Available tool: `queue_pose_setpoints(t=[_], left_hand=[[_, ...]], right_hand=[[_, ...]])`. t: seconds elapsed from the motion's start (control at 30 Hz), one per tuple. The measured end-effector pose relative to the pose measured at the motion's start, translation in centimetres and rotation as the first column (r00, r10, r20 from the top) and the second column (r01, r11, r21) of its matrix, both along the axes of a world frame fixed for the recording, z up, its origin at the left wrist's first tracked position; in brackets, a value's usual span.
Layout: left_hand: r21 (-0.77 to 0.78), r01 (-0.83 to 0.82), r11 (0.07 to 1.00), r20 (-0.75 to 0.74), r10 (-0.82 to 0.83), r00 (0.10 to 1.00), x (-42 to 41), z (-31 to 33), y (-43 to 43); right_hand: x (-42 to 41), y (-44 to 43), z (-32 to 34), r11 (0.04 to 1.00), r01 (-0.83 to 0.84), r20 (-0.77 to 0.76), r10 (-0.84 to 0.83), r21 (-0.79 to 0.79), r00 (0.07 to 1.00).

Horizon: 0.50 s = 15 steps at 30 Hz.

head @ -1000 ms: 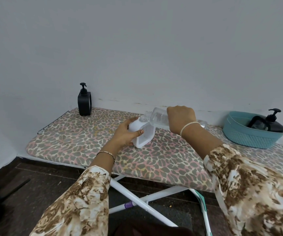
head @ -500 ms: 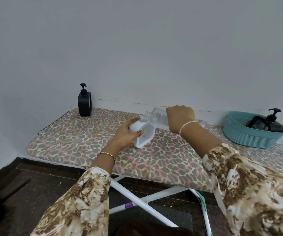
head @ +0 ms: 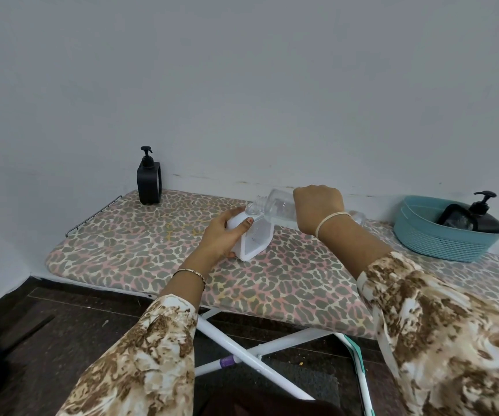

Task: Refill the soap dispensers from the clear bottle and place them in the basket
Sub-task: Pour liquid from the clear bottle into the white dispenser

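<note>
Far left corner of the ironing board: a black dispenser stands upright against the wall – a boxy, matte body with rounded edges and a pump head. A thin wire rack projects from the board's left end. The board's cover is fabric printed in grey and pink leopard spots, and crossed white tubular legs show beneath its near edge.

Centre of the board: the left hand grips a white dispenser, fingers wrapped over its top and thumb on its front. The dispenser is flat-sided and rectangular with rounded corners, smooth plastic. It is tilted with its lower edge on the cover, and its pump is off. Just to its right, the right hand is closed from above round the clear bottle, which lies nearly level above the board – a transparent cylinder with a ribbed threaded neck at the dispenser's opening. Whether neck and opening touch cannot be told.

Right edge of the board: a teal plastic basket, oval with lattice walls, holds a second black dispenser, which leans inside with its pump above the rim.
</note>
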<state>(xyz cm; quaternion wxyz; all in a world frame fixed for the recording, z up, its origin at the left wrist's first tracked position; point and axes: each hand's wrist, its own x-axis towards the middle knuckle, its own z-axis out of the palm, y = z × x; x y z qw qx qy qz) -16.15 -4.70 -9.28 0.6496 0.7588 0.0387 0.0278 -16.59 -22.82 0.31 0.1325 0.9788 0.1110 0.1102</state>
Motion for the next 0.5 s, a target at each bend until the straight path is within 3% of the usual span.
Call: queue_pose_setpoints(t=[0.5], left_hand=[[-0.010,0.000,1.000,0.005,0.000,1.000,0.02,-0.08,-0.05]], right_hand=[[-0.33,0.15,0.57,1.000,-0.012,-0.017,0.012,-0.022,1.000]])
